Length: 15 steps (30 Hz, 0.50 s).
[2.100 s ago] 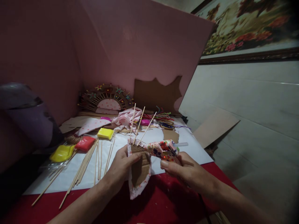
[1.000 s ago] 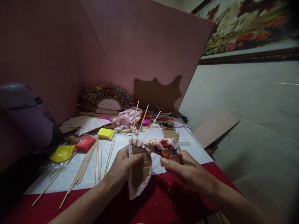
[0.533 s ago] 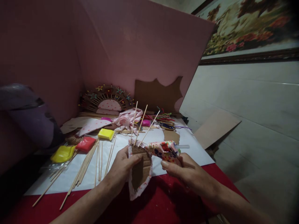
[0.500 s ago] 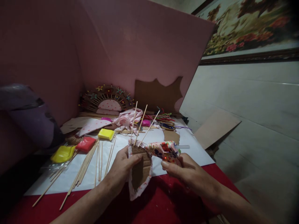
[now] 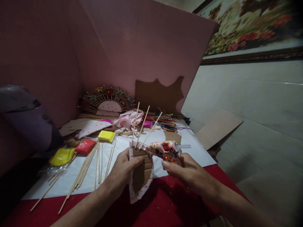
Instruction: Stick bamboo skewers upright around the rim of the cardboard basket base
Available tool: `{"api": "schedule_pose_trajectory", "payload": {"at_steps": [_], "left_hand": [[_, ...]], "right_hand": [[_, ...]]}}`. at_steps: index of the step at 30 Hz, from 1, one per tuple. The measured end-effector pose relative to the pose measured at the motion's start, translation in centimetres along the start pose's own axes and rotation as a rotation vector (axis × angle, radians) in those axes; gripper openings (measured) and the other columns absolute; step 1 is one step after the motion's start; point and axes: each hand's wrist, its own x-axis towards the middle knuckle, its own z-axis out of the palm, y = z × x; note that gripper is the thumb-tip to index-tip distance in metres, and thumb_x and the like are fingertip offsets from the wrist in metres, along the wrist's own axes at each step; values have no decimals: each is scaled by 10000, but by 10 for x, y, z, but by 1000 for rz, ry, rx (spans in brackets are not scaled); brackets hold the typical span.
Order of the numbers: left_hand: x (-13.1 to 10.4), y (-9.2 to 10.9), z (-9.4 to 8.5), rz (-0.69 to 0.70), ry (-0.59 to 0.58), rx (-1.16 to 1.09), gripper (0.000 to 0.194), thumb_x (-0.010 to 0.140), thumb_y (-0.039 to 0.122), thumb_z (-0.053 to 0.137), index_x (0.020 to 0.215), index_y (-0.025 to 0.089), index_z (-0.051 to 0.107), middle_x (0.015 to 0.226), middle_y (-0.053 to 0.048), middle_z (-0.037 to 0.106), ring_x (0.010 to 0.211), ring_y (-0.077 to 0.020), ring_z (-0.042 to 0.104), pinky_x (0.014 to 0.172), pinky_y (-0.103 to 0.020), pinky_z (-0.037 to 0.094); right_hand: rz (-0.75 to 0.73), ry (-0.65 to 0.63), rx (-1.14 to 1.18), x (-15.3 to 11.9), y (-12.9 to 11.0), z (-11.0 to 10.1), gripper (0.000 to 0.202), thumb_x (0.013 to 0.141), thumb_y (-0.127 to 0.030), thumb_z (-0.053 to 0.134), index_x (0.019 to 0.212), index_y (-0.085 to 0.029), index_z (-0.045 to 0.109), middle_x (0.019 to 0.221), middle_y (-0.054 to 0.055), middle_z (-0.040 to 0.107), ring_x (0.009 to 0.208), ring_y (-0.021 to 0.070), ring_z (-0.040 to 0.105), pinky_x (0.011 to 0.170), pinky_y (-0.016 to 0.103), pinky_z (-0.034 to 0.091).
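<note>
Cardboard panel (image 5: 142, 175), fabric-edged, is pinched above the counter (image 5: 161, 197) in the nearly closed left hand (image 5: 123, 166), apparently steadying its 3 wooden skewers (image 5: 142, 126) for the floral glue gun (image 5: 164, 148) around which the right hand (image 5: 184, 168) is wrapped.

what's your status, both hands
Left hand gripping cardboard piece, three sticks at its edge. Right hand holding floral glue gun, pointed that way. Loose sticks aside, left.

Your left hand (image 5: 122, 167) is partly hidden behind the cardboard piece (image 5: 142, 176); your right hand (image 5: 186, 171) hides part of the glue gun (image 5: 165, 148). You cannot tell whether glue gun and cardboard piece touch. The framed painting (image 5: 251, 31), far right, is cut off.
</note>
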Motion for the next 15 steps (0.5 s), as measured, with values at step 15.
{"api": "schedule_pose_trajectory", "payload": {"at_steps": [15], "left_hand": [[1,0,0,-14,6,-44,205,705,160,588,907,152,625,871,-93,708,766,-233,651,715,-345,480]], "right_hand": [[-1,18,12,-5,1,2,347,774,-437,512,588,-187,362,556,-53,286,499,82,240,430,210,212]]}}
